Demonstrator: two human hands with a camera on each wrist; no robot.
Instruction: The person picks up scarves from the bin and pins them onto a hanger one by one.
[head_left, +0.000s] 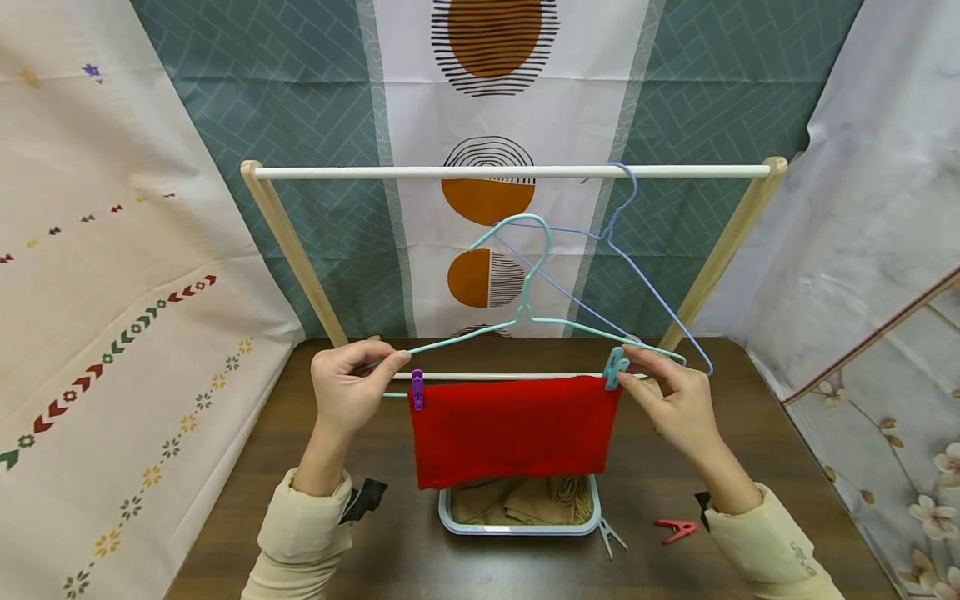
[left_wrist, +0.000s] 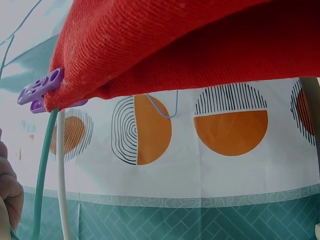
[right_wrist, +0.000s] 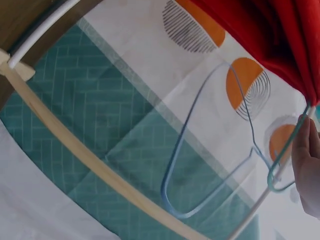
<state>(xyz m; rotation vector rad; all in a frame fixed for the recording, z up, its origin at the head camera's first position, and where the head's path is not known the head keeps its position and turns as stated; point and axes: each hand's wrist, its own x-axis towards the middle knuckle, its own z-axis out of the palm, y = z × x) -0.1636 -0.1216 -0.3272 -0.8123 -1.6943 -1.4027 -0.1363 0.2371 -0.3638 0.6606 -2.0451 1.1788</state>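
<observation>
A red knit cloth (head_left: 517,429) hangs folded over the bottom bar of a mint-green hanger (head_left: 480,330), held up before the rack. My left hand (head_left: 347,387) pinches the hanger's left end between thumb and fingers. Just right of that hand, a purple clothespin (head_left: 417,390) clips the cloth's top left corner; the left wrist view shows the same purple clothespin (left_wrist: 42,90) biting the red fabric. At the top right corner, my right hand (head_left: 675,404) pinches a teal clothespin (head_left: 615,369) with thumb and forefinger. The hanger's hook points up, apart from the rack.
A rack with a white top bar (head_left: 390,172) and wooden legs stands behind, a blue hanger (head_left: 648,287) hooked on its right part. Below the cloth, a basket (head_left: 517,529) contains brown fabric. Grey (head_left: 611,537) and red clothespins (head_left: 677,530) lie on the dark table (head_left: 405,558).
</observation>
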